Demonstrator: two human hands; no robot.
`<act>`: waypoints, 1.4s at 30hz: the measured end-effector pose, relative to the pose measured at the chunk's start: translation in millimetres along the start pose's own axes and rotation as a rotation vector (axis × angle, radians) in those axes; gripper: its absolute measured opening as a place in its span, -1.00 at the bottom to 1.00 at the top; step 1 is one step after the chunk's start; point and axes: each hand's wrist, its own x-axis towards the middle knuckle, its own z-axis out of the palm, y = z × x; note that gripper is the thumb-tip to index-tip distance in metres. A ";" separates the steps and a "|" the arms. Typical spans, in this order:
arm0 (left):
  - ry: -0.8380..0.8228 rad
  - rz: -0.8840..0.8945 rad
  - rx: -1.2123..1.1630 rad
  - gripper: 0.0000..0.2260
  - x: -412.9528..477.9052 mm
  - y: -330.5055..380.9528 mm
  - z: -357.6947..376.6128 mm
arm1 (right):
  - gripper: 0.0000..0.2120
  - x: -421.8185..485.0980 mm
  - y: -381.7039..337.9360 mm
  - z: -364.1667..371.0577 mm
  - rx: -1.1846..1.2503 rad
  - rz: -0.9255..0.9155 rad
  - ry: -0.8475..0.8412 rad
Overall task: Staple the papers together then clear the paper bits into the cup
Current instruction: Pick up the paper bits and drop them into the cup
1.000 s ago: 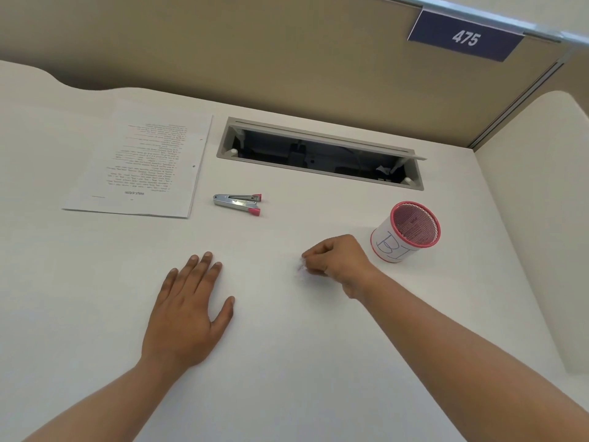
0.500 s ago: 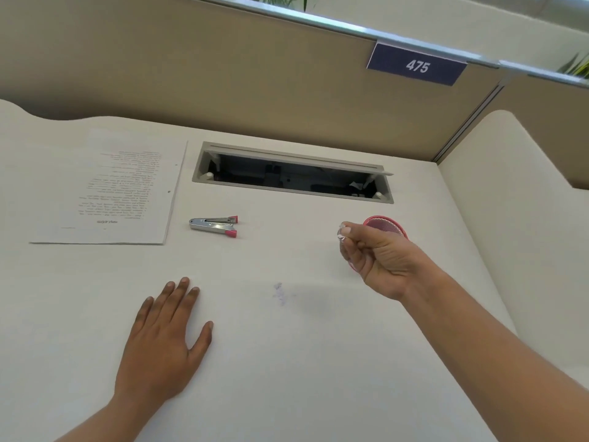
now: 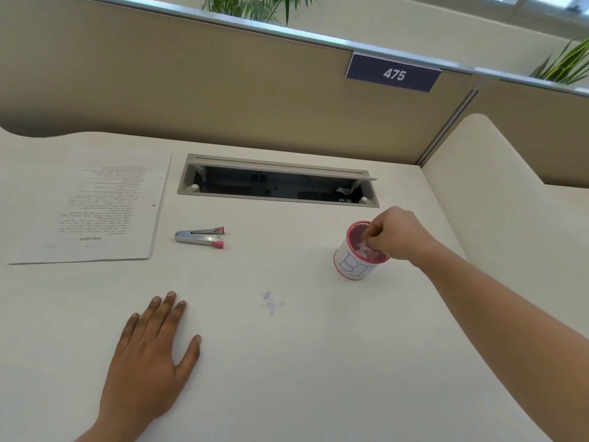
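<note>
Cataloguing the smooth, matte cream desk [image 3: 318,362], we list first our right hand [image 3: 393,232], poised over the mouth of the round pink wire-mesh cup [image 3: 357,261] — a short cylinder wrapped in a white paper band with blue hand-drawn letters. The fingertips are bunched together and dip inside the rim; whether they pinch anything we cannot tell. Pale scraps show inside the cup. A small scatter of tiny white paper bits [image 3: 272,303] lies on the bare desk, between our two hands and well apart from the cup. Our left hand [image 3: 149,362] rests flat, palm down, fingers spread, holding nothing. The slim chrome stapler with pink plastic ends [image 3: 200,237] lies on its side near the flat rectangular stack of white printed sheets [image 3: 92,205] at far left. Behind — a recessed grey rectangular cable tray [image 3: 277,180], lid open.
</note>
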 end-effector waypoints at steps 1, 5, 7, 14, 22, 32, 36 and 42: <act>-0.001 -0.002 -0.001 -0.27 0.0 -0.2 0.1 | -0.80 1.3 -1.9 0.9 -0.096 -0.030 -0.021; -0.004 0.000 0.006 -0.26 0.9 -1.1 0.7 | -0.71 3.7 -5.4 1.2 -0.238 -0.108 -0.017; -0.006 0.004 0.008 -0.26 1.0 -0.9 0.8 | -0.72 3.7 -4.8 2.2 -0.228 -0.112 0.007; 0.000 0.005 -0.002 -0.28 0.3 -0.5 0.4 | -0.72 1.4 -6.3 0.8 -0.305 -0.142 -0.047; 0.006 0.006 0.000 -0.27 0.6 -0.8 2.3 | -0.69 2.3 -5.5 -2.1 -0.292 -0.151 -0.052; 0.055 0.005 0.010 -0.37 0.2 2.6 2.1 | -0.82 -35.5 -45.2 10.2 0.084 -0.235 0.107; 0.073 0.004 0.010 -0.40 -1.1 1.2 2.3 | -0.71 -68.6 -59.3 73.8 0.022 -0.393 -0.054; 0.091 0.011 0.006 -0.41 -2.1 0.5 3.4 | -0.65 -120.6 -62.2 157.6 -0.165 -0.635 -0.128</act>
